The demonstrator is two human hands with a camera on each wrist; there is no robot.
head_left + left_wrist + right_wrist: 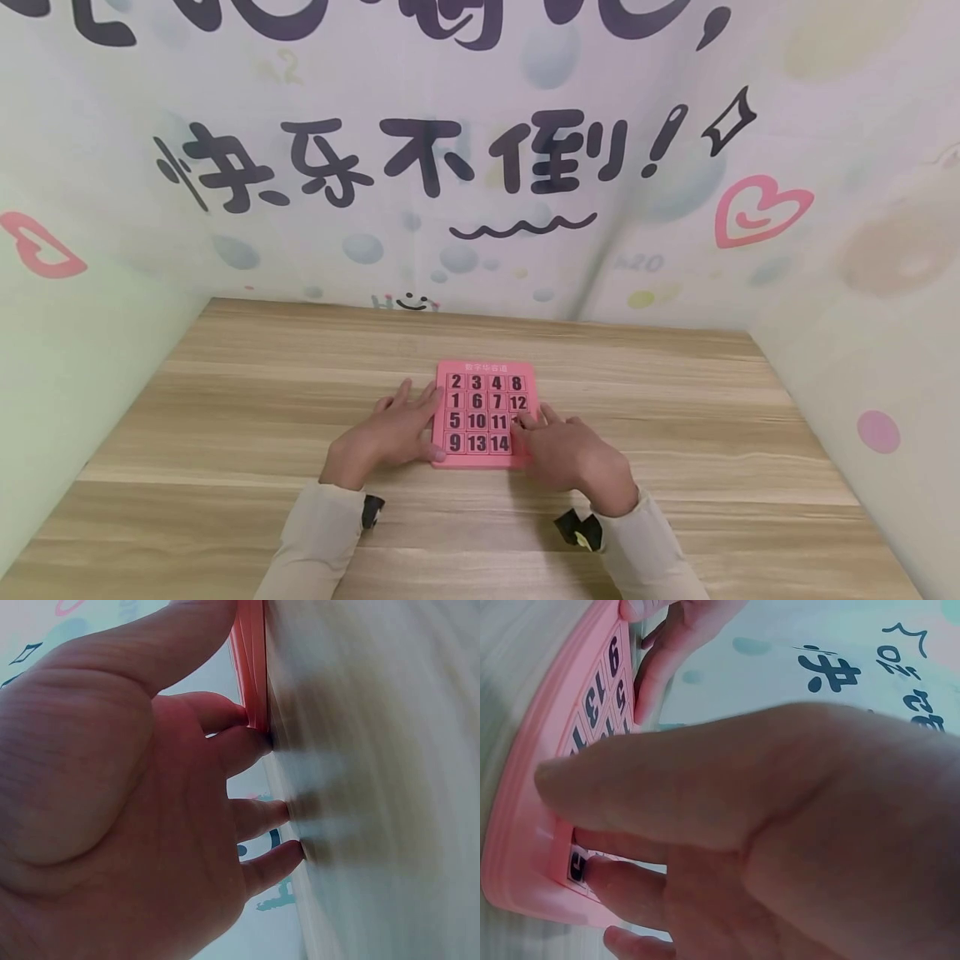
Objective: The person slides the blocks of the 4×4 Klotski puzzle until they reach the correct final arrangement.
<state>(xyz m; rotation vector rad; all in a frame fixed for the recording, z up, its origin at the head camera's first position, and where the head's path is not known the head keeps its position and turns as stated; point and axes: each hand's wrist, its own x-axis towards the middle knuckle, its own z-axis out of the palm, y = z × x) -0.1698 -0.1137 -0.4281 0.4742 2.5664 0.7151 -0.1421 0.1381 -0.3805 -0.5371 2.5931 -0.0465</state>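
A pink sliding number puzzle (480, 462) lies flat on the table, with black numbers on its tiles. My left hand (393, 433) rests along its left edge, the thumb at the near left corner; in the left wrist view the other fingers (262, 874) are spread, with some tips on the tabletop. My right hand (570, 458) is over the lower right part, its fingertips touching the tiles. In the right wrist view a finger presses by a partly covered tile (577, 866), and the thumb (630, 787) extends over the near rim. The lower right corner is hidden from the head camera.
The puzzle is on a wood-grain table (225, 400). Behind it stands a white printed wall (375, 242) with large black lettering, and pale walls close in the left and right sides. Small black devices (581, 529) sit at both wrists.
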